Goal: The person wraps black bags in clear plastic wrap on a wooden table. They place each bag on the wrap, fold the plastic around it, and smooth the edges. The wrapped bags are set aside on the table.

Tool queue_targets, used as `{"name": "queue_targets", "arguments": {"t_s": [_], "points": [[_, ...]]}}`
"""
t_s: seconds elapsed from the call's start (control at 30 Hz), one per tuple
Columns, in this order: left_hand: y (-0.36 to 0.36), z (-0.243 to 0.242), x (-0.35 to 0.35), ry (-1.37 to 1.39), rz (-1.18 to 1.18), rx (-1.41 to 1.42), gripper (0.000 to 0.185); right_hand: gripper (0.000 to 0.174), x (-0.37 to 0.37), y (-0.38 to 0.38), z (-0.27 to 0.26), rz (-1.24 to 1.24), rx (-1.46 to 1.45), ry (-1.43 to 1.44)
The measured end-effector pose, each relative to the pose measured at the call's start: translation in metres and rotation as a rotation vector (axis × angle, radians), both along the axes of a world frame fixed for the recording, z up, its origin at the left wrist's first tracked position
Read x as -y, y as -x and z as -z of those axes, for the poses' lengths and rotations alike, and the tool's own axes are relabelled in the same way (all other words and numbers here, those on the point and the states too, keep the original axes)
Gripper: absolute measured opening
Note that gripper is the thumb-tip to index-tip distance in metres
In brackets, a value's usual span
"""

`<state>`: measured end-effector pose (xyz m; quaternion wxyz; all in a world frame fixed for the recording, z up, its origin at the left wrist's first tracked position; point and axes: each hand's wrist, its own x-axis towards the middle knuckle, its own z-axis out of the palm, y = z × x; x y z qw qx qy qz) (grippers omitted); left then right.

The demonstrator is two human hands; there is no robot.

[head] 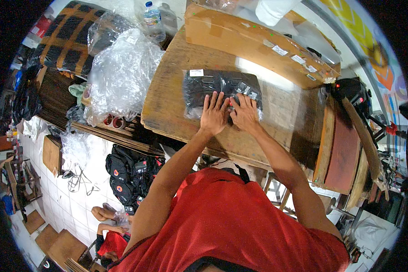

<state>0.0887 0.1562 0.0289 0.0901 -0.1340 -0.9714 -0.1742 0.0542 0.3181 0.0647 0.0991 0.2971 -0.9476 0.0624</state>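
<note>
A dark, folded fabric item in a clear plastic bag (204, 89) lies flat on the wooden table (170, 78). It has a white label near its upper left corner and several small tags at the right. My left hand (213, 115) rests on the lower middle of the package, fingers spread and pointing away from me. Just to its right, my right hand (245, 112) presses on the lower right part with bent fingers. Neither hand visibly grips anything. The package's lower edge is partly hidden beneath both hands.
A long cardboard box (231, 37) borders the table's back. At left are a heap of clear plastic bags (119, 74), tape rolls (117, 121), stacked cardboard (112, 134) and a water bottle (153, 22). Black backpacks (129, 173) stand on the floor, near a seated person (112, 241).
</note>
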Motion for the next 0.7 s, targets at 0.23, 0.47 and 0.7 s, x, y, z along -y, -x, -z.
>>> {"name": "queue_targets", "arguments": {"t_s": [0.23,0.47,0.7], "points": [[0.001,-0.007,0.000,0.124,-0.009,0.067,0.055,0.049,0.000,0.001,-0.006,-0.012,0.047,0.076],[0.006,-0.026,0.018,-0.413,-0.084,0.015,0.073,0.078,0.009,-0.030,-0.005,-0.127,0.137,-0.057],[0.003,0.013,0.060,-1.076,-0.727,0.318,0.079,0.078,0.018,-0.040,-0.022,-0.154,0.019,-0.100]]}}
